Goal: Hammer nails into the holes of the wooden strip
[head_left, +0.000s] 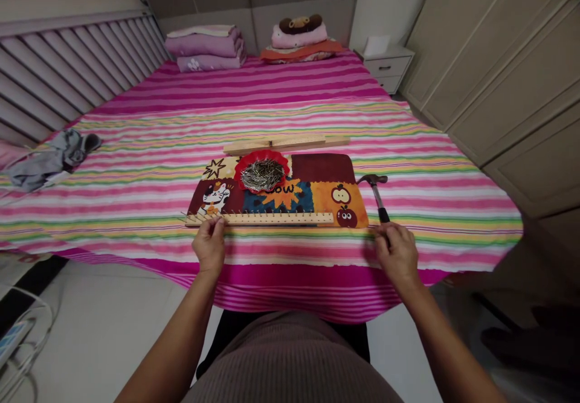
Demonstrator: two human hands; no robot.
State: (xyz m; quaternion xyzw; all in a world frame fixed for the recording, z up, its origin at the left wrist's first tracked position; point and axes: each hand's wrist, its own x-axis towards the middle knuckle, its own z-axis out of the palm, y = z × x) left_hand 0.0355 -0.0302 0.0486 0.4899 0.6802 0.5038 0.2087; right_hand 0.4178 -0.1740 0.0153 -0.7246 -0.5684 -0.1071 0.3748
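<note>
A long wooden strip (272,218) studded with a row of upright nails lies along the near edge of a colourful cartoon mat (317,180) on the striped bed. My left hand (209,247) pinches the strip's left end. My right hand (395,252) is closed over the black handle of a hammer (377,193) lying right of the mat, its head pointing away from me. A red scalloped bowl (262,173) full of loose nails sits on the mat's far part.
Two more wooden strips (285,143) lie just beyond the mat. Folded bedding (206,46) and pillows (301,40) sit at the headboard, grey clothing (54,158) at the left. A nightstand (387,61) and wardrobe doors (498,70) stand to the right.
</note>
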